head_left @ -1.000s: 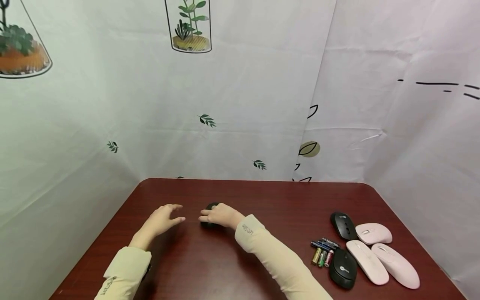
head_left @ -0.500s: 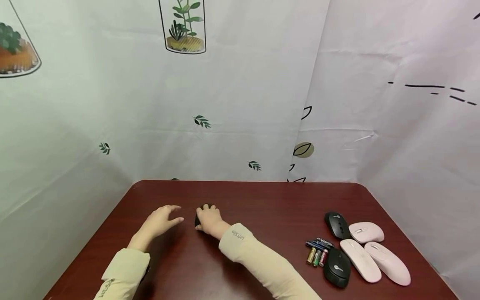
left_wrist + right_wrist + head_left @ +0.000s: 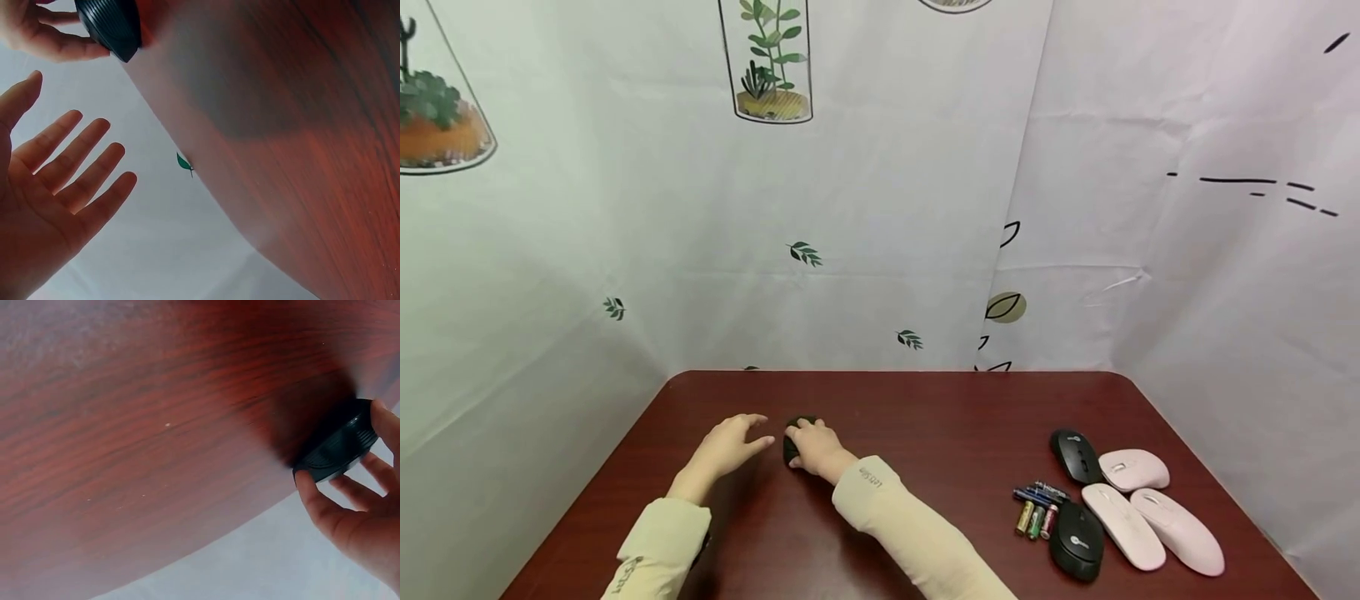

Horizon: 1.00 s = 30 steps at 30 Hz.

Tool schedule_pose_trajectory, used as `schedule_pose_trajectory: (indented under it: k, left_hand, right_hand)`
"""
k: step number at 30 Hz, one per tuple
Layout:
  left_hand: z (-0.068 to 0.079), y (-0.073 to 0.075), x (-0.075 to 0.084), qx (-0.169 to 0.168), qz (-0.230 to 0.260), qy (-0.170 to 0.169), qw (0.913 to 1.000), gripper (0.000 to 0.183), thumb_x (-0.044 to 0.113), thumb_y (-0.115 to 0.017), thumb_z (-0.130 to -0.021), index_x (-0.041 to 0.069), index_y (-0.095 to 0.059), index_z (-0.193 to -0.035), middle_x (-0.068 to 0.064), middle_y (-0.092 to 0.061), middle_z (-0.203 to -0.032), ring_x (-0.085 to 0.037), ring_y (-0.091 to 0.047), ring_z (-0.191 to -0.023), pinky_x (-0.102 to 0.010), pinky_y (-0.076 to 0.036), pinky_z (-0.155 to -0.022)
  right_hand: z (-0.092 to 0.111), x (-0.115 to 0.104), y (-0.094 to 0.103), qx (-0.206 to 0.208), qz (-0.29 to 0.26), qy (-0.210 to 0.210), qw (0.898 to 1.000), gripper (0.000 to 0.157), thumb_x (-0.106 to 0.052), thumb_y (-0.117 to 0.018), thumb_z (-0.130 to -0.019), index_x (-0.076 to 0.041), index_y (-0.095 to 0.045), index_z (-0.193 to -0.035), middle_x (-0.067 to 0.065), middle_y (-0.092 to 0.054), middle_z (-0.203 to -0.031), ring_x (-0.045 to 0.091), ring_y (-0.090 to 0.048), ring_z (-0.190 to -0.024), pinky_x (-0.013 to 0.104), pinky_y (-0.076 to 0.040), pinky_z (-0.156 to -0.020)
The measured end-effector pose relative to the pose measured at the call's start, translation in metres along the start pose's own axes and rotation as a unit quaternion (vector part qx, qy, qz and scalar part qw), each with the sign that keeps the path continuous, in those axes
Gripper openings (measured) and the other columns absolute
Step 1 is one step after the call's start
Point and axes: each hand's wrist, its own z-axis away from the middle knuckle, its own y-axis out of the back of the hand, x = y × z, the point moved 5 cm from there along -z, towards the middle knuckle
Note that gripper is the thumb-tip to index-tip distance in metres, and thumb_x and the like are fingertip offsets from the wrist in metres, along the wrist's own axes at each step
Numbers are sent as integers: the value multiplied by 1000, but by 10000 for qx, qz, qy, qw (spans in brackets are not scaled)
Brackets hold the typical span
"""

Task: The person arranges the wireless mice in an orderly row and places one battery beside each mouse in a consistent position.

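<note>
My right hand (image 3: 822, 452) grips a black computer mouse (image 3: 790, 451) at the left-centre of the dark red tabletop. Seen from the right wrist, thumb and fingers pinch opposite ends of the mouse (image 3: 340, 449), which has ribbed sides and lies close over the wood. My left hand (image 3: 724, 450) is held just left of it, fingers spread and palm turned toward the mouse, holding nothing. In the left wrist view that left hand (image 3: 56, 187) shows its whole palm, with the ribbed side of the mouse (image 3: 112, 25) above it.
To the right lie two more black mice, one farther back (image 3: 1077, 457) and one nearer (image 3: 1077, 542), beside several pale pink mice (image 3: 1123, 527). Several small batteries (image 3: 1036, 518) are grouped left of them. A white printed cloth (image 3: 880, 200) hangs behind and along both sides of the table.
My right hand has shifted the mouse a little left and turned, its fingers now wrapping over the mouse from the right. My left hand stays nearly still, and the head view has shifted slightly.
</note>
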Motion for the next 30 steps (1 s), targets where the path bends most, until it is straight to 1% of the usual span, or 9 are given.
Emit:
schedule_pose_trajectory:
  k: [3, 5, 7, 12, 14, 16, 20, 24, 30]
  left_hand:
    - [-3, -4, 2, -7, 24, -14, 10000, 44, 23, -63, -89, -4, -57, -123, -24, -60, -120, -40, -58, -109, -53, -48, -86]
    - [-4, -6, 3, 64, 31, -11, 10000, 42, 22, -63, -89, -4, -58, -122, -24, -61, -119, -39, -59, -107, -52, -48, -85]
    - [-4, -8, 4, 241, 39, -29, 9997, 39, 20, -63, -89, -3, -60, -120, -22, -63, -116, -37, -61, -104, -51, -49, -84]
    - [-2, -13, 9, 787, 19, -138, 9968, 29, 18, -64, -89, 0, -65, -112, -17, -67, -107, -32, -64, -94, -49, -51, -78]
    - [-2, -15, 12, 878, 45, -138, 9960, 28, 18, -64, -89, 1, -66, -111, -15, -68, -106, -31, -65, -94, -48, -51, -78]
    - [-3, -17, 15, 869, 76, -135, 9961, 28, 18, -64, -89, 2, -65, -111, -15, -68, -106, -31, -64, -95, -49, -51, -79]
    - [-3, -19, 20, 717, 120, -138, 9973, 31, 19, -64, -89, 2, -63, -116, -15, -66, -111, -32, -62, -101, -50, -49, -83]
    - [-5, -17, 22, 740, 76, -225, 9970, 38, 18, -64, -89, 1, -59, -123, -17, -63, -117, -34, -60, -105, -50, -49, -85]
    - [-6, -16, 24, 755, 24, -369, 9965, 44, 18, -63, -89, 0, -55, -128, -21, -59, -122, -36, -59, -108, -51, -48, -85]
  right_hand:
    - [1, 6, -1, 54, -98, -15, 9999, 60, -43, -61, -88, -24, -41, -141, 3, -39, -147, 28, -50, -123, 35, -48, -92]
    - [2, 12, -1, 142, -188, -9, 9997, 63, -44, -58, -89, -23, -35, -144, 5, -36, -149, 28, -49, -125, 36, -47, -94]
    - [3, 19, 1, 270, -317, 11, 9991, 64, -44, -56, -91, -22, -33, -146, 7, -36, -149, 28, -49, -125, 37, -46, -96]
    - [10, 36, 12, 585, -836, 160, 9947, 64, -41, -56, -93, -16, -32, -146, 9, -44, -142, 29, -51, -122, 40, -47, -94]
    - [15, 44, 18, 674, -1055, 230, 9919, 62, -38, -55, -94, -14, -32, -146, 10, -46, -141, 29, -51, -121, 41, -47, -94]
    - [20, 53, 25, 772, -1248, 284, 9888, 59, -35, -55, -95, -13, -33, -145, 10, -47, -139, 29, -51, -121, 42, -45, -96]
    - [32, 73, 39, 865, -1665, 402, 9814, 53, -28, -54, -96, -12, -37, -143, 10, -48, -140, 29, -50, -124, 42, -43, -99]
    - [47, 96, 57, 1002, -2019, 425, 9733, 48, -24, -54, -96, -10, -41, -140, 11, -48, -140, 32, -47, -127, 45, -40, -102]
    - [70, 135, 79, 1389, -2033, 305, 9687, 38, -22, -55, -95, -7, -51, -131, 12, -56, -132, 31, -52, -122, 45, -41, -101]
